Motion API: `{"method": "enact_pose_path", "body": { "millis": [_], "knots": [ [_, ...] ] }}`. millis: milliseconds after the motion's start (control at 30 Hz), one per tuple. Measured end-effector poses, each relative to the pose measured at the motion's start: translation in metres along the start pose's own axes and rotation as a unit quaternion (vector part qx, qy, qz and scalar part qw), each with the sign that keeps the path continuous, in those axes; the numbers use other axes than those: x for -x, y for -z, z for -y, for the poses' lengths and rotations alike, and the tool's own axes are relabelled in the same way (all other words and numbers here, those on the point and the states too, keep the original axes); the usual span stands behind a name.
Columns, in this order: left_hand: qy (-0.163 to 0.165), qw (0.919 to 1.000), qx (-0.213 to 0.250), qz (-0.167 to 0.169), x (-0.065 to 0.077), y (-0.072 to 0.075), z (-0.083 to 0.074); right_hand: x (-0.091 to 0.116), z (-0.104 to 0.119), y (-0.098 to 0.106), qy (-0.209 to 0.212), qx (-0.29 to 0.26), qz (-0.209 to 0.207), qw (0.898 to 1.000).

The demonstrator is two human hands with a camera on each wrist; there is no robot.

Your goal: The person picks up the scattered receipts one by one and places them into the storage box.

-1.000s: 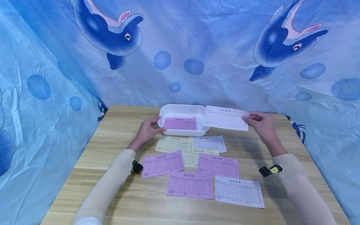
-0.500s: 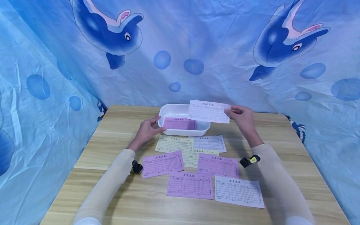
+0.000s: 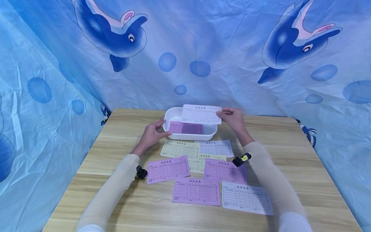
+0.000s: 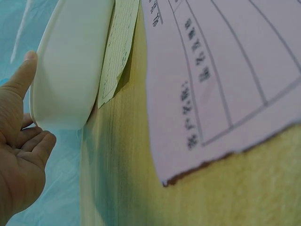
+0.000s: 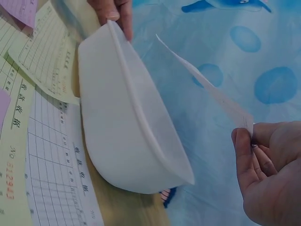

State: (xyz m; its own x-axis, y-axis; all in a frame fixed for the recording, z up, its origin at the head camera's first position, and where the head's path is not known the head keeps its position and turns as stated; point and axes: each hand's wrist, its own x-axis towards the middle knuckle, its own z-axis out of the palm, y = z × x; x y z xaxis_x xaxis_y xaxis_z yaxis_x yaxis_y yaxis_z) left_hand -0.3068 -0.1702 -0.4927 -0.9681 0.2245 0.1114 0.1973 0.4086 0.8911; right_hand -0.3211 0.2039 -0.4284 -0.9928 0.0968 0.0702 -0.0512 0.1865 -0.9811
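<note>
My right hand (image 3: pixel 233 120) pinches a white printed receipt (image 3: pixel 200 113) by its right edge, between thumb and fingers. The receipt is held above the white plastic tray (image 3: pixel 189 137) and covers part of its far side. In the right wrist view the receipt (image 5: pixel 211 89) is seen nearly edge-on, apart from the tray (image 5: pixel 117 117). A pink receipt (image 3: pixel 185 128) lies inside the tray. My left hand (image 3: pixel 152 133) grips the tray's left end, thumb at the near rim and fingers at the far side; the left wrist view shows this hand (image 4: pixel 23 155) against the tray wall.
In front of the tray lie yellow receipts (image 3: pixel 178 149), a white receipt (image 3: pixel 217 149) and several pink receipts (image 3: pixel 196 192), some overlapping. Another white receipt (image 3: pixel 246 198) lies near right. A blue dolphin-print cloth (image 3: pixel 185 80) hangs behind the wooden table (image 3: pixel 130 206).
My right hand has carried the white receipt leftward, from beside the tray's right end to over the tray. The left hand has stayed on the tray.
</note>
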Motion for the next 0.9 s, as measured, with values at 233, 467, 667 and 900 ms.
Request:
{"method": "enact_pose_path", "body": {
  "millis": [233, 467, 667, 900],
  "knots": [
    [-0.001, 1.0, 0.001, -0.005, -0.001, 0.0, 0.0, -0.009, -0.003, -0.025, -0.004, 0.014, 0.013, 1.0],
    [-0.006, 0.9999, -0.004, -0.008, -0.002, -0.001, 0.0, -0.015, -0.005, -0.045, 0.01, 0.038, 0.02, 0.999],
    [-0.004, 1.0, 0.004, -0.006, -0.001, -0.001, -0.001, -0.019, -0.012, -0.058, 0.0, 0.049, 0.02, 0.999],
    [-0.001, 1.0, 0.003, -0.004, 0.0, -0.002, -0.001, -0.017, -0.019, -0.07, -0.006, 0.077, 0.018, 0.997]
  ]
}}
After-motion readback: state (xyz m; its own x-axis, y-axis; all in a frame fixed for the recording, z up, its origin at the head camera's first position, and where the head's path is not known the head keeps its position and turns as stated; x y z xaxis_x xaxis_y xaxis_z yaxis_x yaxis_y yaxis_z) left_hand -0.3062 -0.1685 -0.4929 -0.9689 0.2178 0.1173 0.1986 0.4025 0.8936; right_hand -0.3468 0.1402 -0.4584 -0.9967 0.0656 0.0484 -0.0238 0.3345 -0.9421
